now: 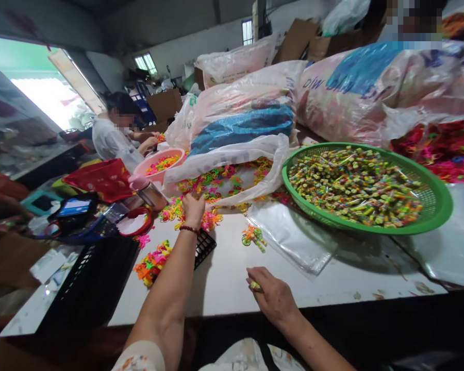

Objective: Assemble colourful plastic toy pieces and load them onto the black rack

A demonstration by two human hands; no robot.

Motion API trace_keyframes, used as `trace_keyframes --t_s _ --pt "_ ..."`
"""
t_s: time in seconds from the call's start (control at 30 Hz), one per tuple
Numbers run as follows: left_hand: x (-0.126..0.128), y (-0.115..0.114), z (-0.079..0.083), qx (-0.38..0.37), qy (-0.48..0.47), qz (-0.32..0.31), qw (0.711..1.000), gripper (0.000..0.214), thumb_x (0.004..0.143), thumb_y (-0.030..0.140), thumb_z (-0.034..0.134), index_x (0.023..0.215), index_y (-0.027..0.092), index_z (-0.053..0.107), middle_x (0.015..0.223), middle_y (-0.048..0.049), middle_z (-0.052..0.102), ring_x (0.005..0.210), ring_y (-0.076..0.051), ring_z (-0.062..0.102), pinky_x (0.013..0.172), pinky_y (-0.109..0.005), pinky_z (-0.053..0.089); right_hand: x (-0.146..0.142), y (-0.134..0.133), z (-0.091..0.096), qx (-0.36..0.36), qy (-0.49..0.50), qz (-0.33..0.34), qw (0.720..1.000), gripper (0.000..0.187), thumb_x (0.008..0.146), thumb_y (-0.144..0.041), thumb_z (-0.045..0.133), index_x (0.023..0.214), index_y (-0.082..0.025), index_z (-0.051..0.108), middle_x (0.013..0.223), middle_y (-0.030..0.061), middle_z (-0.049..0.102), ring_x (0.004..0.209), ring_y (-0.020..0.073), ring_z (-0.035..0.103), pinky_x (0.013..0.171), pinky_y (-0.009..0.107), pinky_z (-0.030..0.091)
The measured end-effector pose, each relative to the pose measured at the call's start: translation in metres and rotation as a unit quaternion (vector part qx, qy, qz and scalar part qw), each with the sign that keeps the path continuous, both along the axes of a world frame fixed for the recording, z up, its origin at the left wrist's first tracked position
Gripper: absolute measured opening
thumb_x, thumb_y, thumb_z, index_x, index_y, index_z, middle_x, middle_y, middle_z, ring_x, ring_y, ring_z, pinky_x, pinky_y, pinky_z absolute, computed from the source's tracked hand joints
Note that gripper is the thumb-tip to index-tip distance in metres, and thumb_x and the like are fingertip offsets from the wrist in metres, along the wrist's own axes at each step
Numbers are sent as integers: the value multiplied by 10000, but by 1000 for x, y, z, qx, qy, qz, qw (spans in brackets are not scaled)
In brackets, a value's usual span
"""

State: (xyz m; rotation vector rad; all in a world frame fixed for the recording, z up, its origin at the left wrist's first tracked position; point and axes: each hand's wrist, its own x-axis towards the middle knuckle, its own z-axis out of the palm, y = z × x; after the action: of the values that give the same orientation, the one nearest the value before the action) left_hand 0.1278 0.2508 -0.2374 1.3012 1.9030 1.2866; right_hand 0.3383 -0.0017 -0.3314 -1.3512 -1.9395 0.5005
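Note:
My left hand (pixel 194 211), with a dark red bead bracelet at the wrist, reaches to a pile of small bright plastic pieces (pixel 174 210) by the mouth of an opened plastic sack (pixel 232 193). Its fingers are bent down at the pieces; what they pinch, if anything, is hidden. Nearer the table's front edge, my right hand (pixel 274 294) is closed around a small yellow-green patterned piece (pixel 255 286). A little cluster of orange and green pieces (pixel 254 237) lies just beyond it. Beneath my left wrist is a black perforated tray (pixel 204 248), partly covered by the forearm.
A green basket (pixel 444 206) of small patterned sticks stands at right, beside flat clear bags (pixel 294 237). Another heap of coloured pieces (pixel 152 263) lies left of my forearm. A bottle (pixel 149 191) and a pink basin (pixel 139 170) stand farther left. Another person (pixel 114 136) works there; full sacks (pixel 247 103) line the back.

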Motion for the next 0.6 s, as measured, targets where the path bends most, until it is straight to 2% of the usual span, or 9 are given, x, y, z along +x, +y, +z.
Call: trace_keyframes --t_s 0.1,0.2,0.27,0.37,0.43,0.5,0.6 --pt "-4 -14 -25 -59 76 5 995 161 666 209 730 768 154 617 1054 -194 667 1220 -390 520 983 -444 399 0 1 1 -3 5 0 1000 286 988 -215 430 1192 -192 631 1112 87 695 934 203 711 787 292 583" --pt "1 -24 -51 -84 103 -30 991 112 681 193 680 636 180 579 854 -126 678 1040 -332 608 888 -398 432 0 0 1 -11 5 2 1000 290 983 -205 435 1189 -189 638 1106 87 699 937 210 711 789 302 582" --pt "3 -26 -58 -80 99 -48 991 111 724 215 643 642 184 576 823 -98 669 982 -289 613 859 -371 435 0 0 2 -14 6 2 1000 292 982 -204 436 1191 -189 639 1105 88 701 941 210 710 797 303 579" --pt "3 -30 -56 -71 68 -77 992 98 740 235 643 672 181 598 789 -71 655 925 -250 610 824 -339 445 0 -1 2 -19 8 4 1000 289 979 -202 442 1192 -198 638 1107 83 702 943 203 706 809 292 570" --pt "2 -34 -52 -72 29 -96 992 45 696 178 664 680 177 622 739 -47 640 866 -228 612 788 -317 459 0 0 3 -23 12 6 1000 288 970 -190 451 1188 -204 638 1101 78 702 940 198 704 811 285 564" --pt "2 -39 -47 -69 -31 -108 991 85 655 95 657 678 176 645 706 -26 626 822 -204 610 760 -292 472 0 0 3 -24 16 5 1000 292 960 -179 454 1185 -203 639 1098 77 701 939 198 702 805 282 560" --pt "5 -46 -39 -50 -162 -106 980 162 662 32 637 713 180 676 763 -17 643 817 -162 609 745 -242 497 0 -1 1 -23 34 1 999 303 962 -188 443 1183 -200 648 1100 85 700 943 202 698 806 291 553"
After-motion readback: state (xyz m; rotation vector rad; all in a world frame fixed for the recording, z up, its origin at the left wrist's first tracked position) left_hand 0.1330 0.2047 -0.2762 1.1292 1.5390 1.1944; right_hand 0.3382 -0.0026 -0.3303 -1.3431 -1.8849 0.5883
